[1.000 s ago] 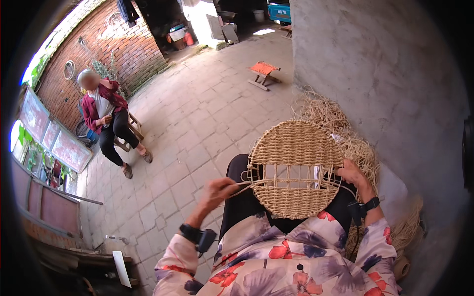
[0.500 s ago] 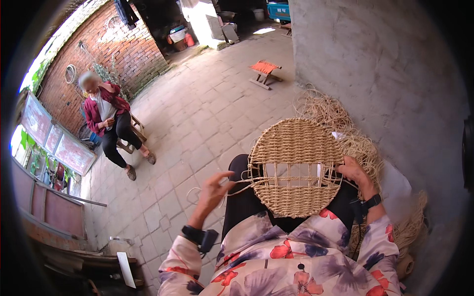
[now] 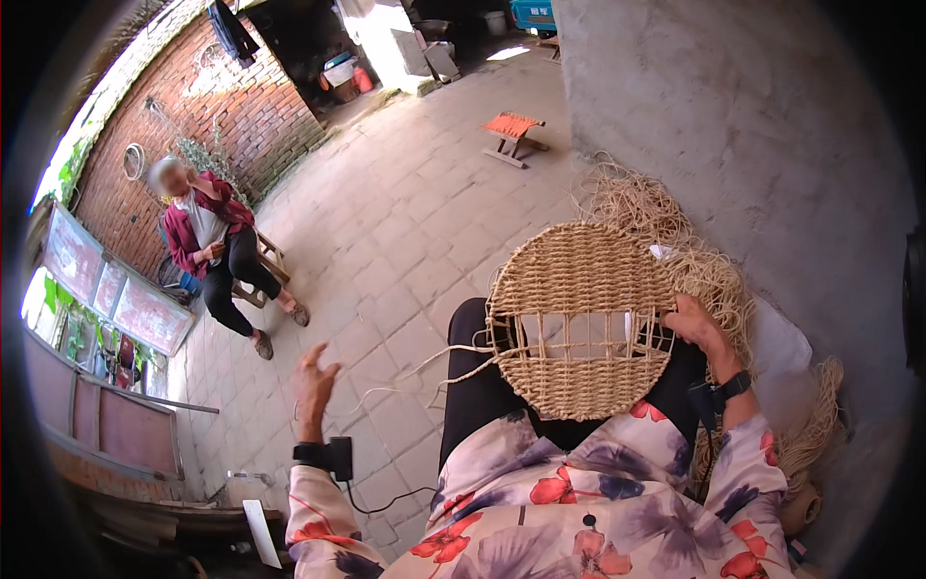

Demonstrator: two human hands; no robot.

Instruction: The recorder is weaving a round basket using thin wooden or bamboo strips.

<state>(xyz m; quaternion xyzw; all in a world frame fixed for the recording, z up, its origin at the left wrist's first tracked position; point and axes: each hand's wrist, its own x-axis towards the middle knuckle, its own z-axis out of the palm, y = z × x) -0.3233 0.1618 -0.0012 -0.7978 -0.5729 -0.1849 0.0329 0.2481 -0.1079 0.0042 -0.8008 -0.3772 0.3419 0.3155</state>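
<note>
A round woven-cord panel rests on my lap. Its upper and lower parts are tightly woven, and a gap with bare upright strands crosses its middle. At its right rim, beside that gap, my right hand is closed on the frame; some fingertips are hidden behind it. Well off to the left, my left hand is raised over the paving, thumb and fingers apart. Loose straw-coloured cord trails from the panel's left edge toward it, and I see none gripped in the fingers.
Heaps of loose cord lie by the grey wall on my right, with a cord spool lower down. A small orange-topped stool stands ahead. Another person sits at the left, near a brick wall.
My left hand has moved left and away from the panel, its fingers spreading, and the cord ends now trail loosely. My right hand stays on the right rim.
</note>
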